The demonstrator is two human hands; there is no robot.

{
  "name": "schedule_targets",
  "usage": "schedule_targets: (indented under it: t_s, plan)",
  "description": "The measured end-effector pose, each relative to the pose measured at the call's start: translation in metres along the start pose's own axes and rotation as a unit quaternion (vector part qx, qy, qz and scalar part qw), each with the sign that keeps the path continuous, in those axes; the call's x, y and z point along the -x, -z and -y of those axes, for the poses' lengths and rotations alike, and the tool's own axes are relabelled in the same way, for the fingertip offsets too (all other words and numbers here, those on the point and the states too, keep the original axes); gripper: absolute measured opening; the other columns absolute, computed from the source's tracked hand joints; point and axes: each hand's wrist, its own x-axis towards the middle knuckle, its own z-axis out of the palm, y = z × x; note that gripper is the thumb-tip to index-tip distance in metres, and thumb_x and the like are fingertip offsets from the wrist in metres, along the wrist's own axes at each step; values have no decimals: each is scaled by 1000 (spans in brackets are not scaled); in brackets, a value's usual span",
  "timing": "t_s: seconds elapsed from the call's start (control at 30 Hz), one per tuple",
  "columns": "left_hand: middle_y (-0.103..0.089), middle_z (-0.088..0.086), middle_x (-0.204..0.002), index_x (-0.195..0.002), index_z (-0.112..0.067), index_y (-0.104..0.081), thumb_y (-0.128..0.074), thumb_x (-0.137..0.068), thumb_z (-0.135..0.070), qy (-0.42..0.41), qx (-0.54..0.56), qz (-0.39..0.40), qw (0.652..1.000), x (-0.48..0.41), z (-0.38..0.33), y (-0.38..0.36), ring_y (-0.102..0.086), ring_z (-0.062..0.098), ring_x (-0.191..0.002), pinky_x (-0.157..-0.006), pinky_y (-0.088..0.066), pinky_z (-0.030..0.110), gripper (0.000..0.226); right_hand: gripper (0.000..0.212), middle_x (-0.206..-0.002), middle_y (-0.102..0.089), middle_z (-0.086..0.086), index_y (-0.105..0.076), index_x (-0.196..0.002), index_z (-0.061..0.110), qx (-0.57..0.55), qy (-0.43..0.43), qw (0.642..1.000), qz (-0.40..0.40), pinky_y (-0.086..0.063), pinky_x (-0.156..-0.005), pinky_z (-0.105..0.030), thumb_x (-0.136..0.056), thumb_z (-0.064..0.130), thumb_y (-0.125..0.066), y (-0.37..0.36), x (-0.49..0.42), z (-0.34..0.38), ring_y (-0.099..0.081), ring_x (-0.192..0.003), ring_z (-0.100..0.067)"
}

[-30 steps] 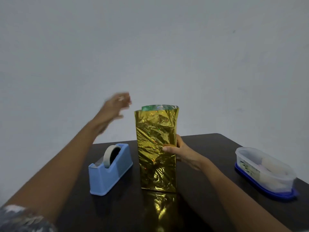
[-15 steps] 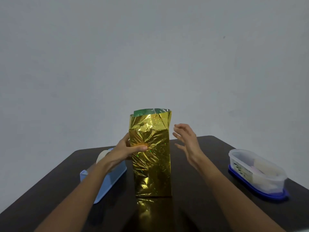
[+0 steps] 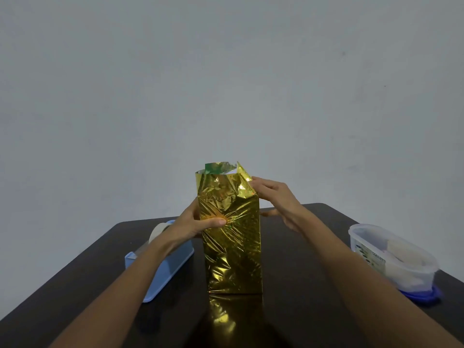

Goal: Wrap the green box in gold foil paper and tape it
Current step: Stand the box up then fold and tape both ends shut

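While left hand [image 3: 190,225] grips the box [image 3: 211,168], right hand [image 3: 278,197] touches foil [image 3: 231,247].

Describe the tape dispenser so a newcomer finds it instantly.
Start at the dark table, where a gold-wrapped box stands upright in the middle. Left of the box, partly under the left forearm, sits the tape dispenser. It is the only light blue thing, carrying a white tape roll; the clear container lies far right.

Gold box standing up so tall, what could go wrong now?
It might tip: the tall box stands on its narrow end, with only the left hand gripping it. The loose foil flap by the right hand could crumple or tear. The top is open, so the wrap may loosen.
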Motion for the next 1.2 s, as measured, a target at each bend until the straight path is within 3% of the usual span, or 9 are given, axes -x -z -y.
schedule_targets:
  t_s: [0.17,0.3,0.5,0.67,0.73,0.83,0.93,1.03,1.2]
  plan:
    - [-60,-5,-119,-124,-35,-44,-80,-30,-74,-15,4,2,1000,0,1,2,-59,14,-109,-88,-51,32,108,29,-148,-36,18,-66,-112,36,104,-34,992,62,-35,-101,-57,-88,48,-57,7,1,19,-32,-136,-15]
    - [-62,-5,-118,-123,-33,-46,-79,-30,-74,-21,6,9,1000,-2,2,2,-60,14,-108,-82,-52,27,108,40,-149,-36,14,-62,-121,38,166,-59,980,90,-29,-103,-58,-84,52,-60,7,1,31,-26,-140,-21]
    - [-61,-7,-117,-120,-33,-46,-78,-27,-77,-29,-1,0,1000,-5,4,2,-59,12,-108,-85,-51,26,108,49,-148,-38,5,-55,-132,27,210,-45,970,114,-23,-88,-29,-85,37,-66,4,1,43,-33,-131,-15]
    - [-61,-5,-120,-125,-29,-46,-78,-29,-76,-20,-10,0,1000,-4,2,3,-59,15,-111,-87,-51,27,112,59,-149,-36,3,-50,-136,28,239,-65,962,119,-26,-91,-34,-82,40,-68,3,0,47,-28,-138,-22]
    - [-62,-4,-120,-123,-30,-48,-79,-28,-75,-5,-10,7,1000,-1,0,4,-60,14,-109,-81,-53,26,110,62,-151,-33,3,-48,-137,31,251,-77,958,119,-27,-101,-47,-79,44,-69,1,-1,49,-25,-140,-25]
    - [-68,2,-114,-115,-31,-60,-80,-34,-72,59,105,40,992,6,-6,12,-61,24,-109,-86,-53,49,93,64,-151,-32,2,-47,-137,35,262,-87,954,117,-25,-104,-61,-78,46,-69,-1,-1,50,-26,-139,-27]
    - [-66,15,-116,-122,-22,-59,-53,-55,-86,133,219,22,966,-4,-21,33,-60,35,-110,-92,-41,64,93,65,-148,-36,1,-46,-137,37,253,-87,956,119,-29,-99,-58,-78,47,-69,-2,-1,48,-40,-120,-20]
    - [-57,22,-122,-132,-18,-48,-64,-55,-80,185,135,-24,973,-15,-56,44,-59,41,-107,-84,-49,62,100,66,-143,-38,1,-45,-138,36,245,-84,959,111,-32,-93,-52,-78,47,-70,-4,0,46,-42,-108,-16]
    - [-62,13,-115,-108,-24,-59,-66,-75,-59,217,-92,63,970,-13,-109,15,-64,34,-98,-77,-57,50,49,66,-147,-34,2,-44,-138,37,243,-74,962,101,-32,-94,-46,-78,46,-69,-5,5,44,-38,-126,-21]
